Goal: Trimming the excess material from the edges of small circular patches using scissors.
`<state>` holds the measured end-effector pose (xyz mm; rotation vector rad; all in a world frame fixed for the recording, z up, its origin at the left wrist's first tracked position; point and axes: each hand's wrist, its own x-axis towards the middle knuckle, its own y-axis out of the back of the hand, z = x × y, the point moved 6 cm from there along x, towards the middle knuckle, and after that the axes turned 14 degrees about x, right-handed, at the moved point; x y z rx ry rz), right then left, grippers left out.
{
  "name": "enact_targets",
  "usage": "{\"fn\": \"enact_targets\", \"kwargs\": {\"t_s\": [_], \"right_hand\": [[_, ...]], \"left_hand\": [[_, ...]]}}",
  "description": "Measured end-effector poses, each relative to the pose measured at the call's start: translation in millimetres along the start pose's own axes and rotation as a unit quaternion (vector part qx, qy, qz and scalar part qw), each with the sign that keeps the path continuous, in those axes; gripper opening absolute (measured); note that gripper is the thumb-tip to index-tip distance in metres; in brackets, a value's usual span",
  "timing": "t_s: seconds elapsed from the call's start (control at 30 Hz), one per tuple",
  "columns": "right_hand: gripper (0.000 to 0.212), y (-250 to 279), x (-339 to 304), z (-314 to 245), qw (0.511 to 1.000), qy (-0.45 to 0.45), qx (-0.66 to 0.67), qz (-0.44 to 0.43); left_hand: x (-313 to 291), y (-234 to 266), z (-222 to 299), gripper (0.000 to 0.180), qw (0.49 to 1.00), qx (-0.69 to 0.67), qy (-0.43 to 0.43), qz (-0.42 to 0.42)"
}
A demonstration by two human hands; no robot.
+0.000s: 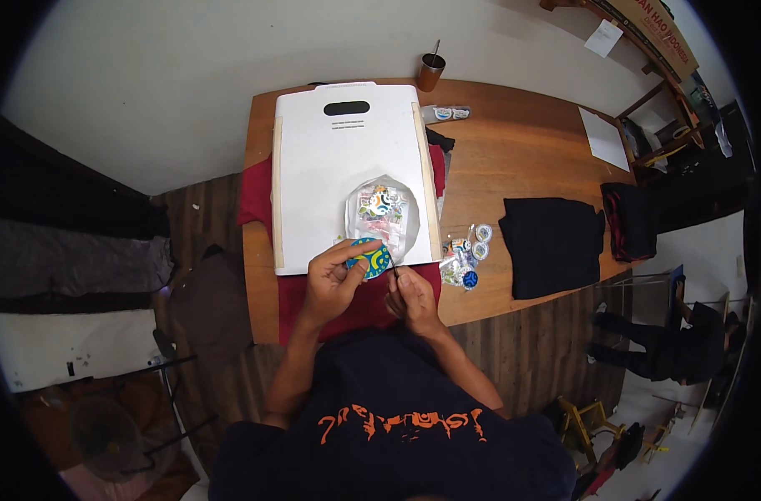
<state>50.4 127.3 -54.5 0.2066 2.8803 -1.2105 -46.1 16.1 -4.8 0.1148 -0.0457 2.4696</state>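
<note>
My left hand grips a round blue patch with yellow-green markings, fingers on top and thumb on its near side. Closed around a thin dark tool, my right hand brings its tip against the patch's right edge; I cannot tell the tool's exact kind. Both hands are over the near edge of a white board with a handle slot. Just beyond them a clear plastic bag of printed round pieces rests on the board. Red cloth sticks out from under the board.
Small packets of round stickers sit right of the board on the wooden table. Folded black cloth lies farther right, near a white sheet. A brown cup stands behind. Another person is off to the right.
</note>
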Motion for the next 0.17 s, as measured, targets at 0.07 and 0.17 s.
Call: {"fn": "enact_targets", "kwargs": {"t_s": [0.07, 0.17], "right_hand": [[0.035, -0.5, 0.0, -0.3, 1.0, 0.001, 0.001, 0.0], [0.035, -0.4, 0.0, 0.5, 1.0, 0.004, 0.002, 0.002]], "left_hand": [[-0.6, 0.3, -1.7, 0.03, 1.0, -0.001, 0.0, 0.001], [-1.5, 0.9, -2.3, 0.03, 1.0, 0.006, 0.008, 0.002]]}}
